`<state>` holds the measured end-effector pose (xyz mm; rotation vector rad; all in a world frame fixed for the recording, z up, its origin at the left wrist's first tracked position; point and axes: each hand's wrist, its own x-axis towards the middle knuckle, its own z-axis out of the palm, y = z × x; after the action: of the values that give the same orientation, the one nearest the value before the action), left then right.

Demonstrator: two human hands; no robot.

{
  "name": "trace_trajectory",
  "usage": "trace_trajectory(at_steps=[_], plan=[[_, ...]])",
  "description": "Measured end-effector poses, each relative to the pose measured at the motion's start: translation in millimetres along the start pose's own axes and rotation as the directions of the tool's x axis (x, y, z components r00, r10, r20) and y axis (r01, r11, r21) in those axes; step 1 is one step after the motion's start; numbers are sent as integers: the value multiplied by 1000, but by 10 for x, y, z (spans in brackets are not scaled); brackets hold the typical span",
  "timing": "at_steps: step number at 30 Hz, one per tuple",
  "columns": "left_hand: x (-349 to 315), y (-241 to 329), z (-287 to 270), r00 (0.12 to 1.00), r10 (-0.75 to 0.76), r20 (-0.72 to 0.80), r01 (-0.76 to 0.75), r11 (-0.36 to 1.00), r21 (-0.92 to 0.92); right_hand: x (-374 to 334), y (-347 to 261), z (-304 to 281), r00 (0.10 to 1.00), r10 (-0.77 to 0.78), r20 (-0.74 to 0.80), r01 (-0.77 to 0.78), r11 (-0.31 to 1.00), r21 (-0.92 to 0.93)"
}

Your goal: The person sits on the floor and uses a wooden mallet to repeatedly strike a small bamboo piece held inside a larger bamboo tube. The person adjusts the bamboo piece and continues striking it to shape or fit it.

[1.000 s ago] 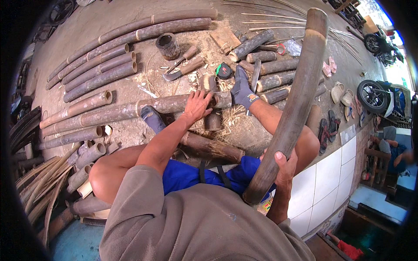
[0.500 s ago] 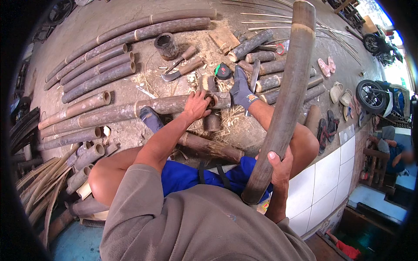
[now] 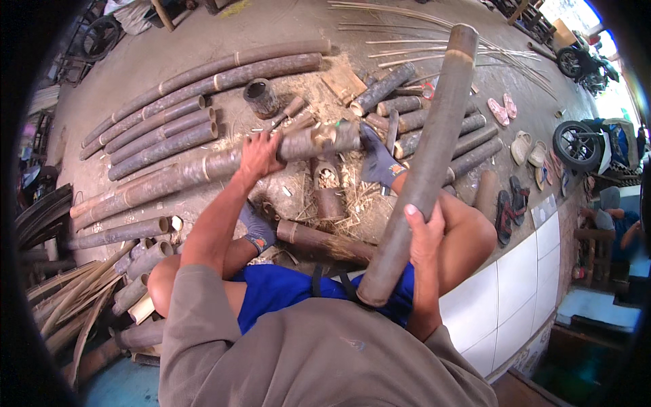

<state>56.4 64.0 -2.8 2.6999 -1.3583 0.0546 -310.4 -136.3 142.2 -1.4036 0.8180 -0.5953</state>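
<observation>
My right hand (image 3: 426, 234) is wrapped round a thick bamboo tube (image 3: 434, 142). The tube slants from my lap up to the far right. On the left, my left hand (image 3: 261, 156) grips a long bamboo pole (image 3: 196, 169) from above. A hole shows near the pole's right end, which is beside my right foot (image 3: 380, 159). Below that end is a short bamboo block (image 3: 330, 203) with an opening full of chips. Another bamboo piece (image 3: 325, 241) lies across in front of my lap.
Several bamboo poles (image 3: 224, 81) lie at the far left, with shorter ones (image 3: 464, 139) on the right. Beyond the long pole are a dark hollow pot (image 3: 261, 98) and tool handles (image 3: 293, 106). A blade (image 3: 392, 132) stands near my foot. Sandals (image 3: 503, 217) and white tiles (image 3: 515, 278) are at right.
My left hand has shifted left along the long pole and lifted its right end away from me, uncovering the block's opening. The tube in my right hand has moved slightly left and lower.
</observation>
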Motion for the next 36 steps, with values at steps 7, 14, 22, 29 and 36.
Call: trace_trajectory(at_steps=[7,14,22,29,36], plan=[[851,-104,-2330,919,49,-391,-47,999,14,414,621,751,981,-182,74,190,974,-126],[852,-231,-3514,785,144,-602,-170,985,14,237,454,1013,946,-268,184,324,829,-455],[723,-309,-3944,867,156,-473,-241,962,-125,280,623,674,820,-557,135,496,572,-653],[482,-304,-4001,941,157,-299,-258,906,-335,335,719,621,768,-633,99,504,500,-704],[140,-103,-3927,889,182,-420,-253,960,-120,414,724,937,804,-593,36,459,582,-671]])
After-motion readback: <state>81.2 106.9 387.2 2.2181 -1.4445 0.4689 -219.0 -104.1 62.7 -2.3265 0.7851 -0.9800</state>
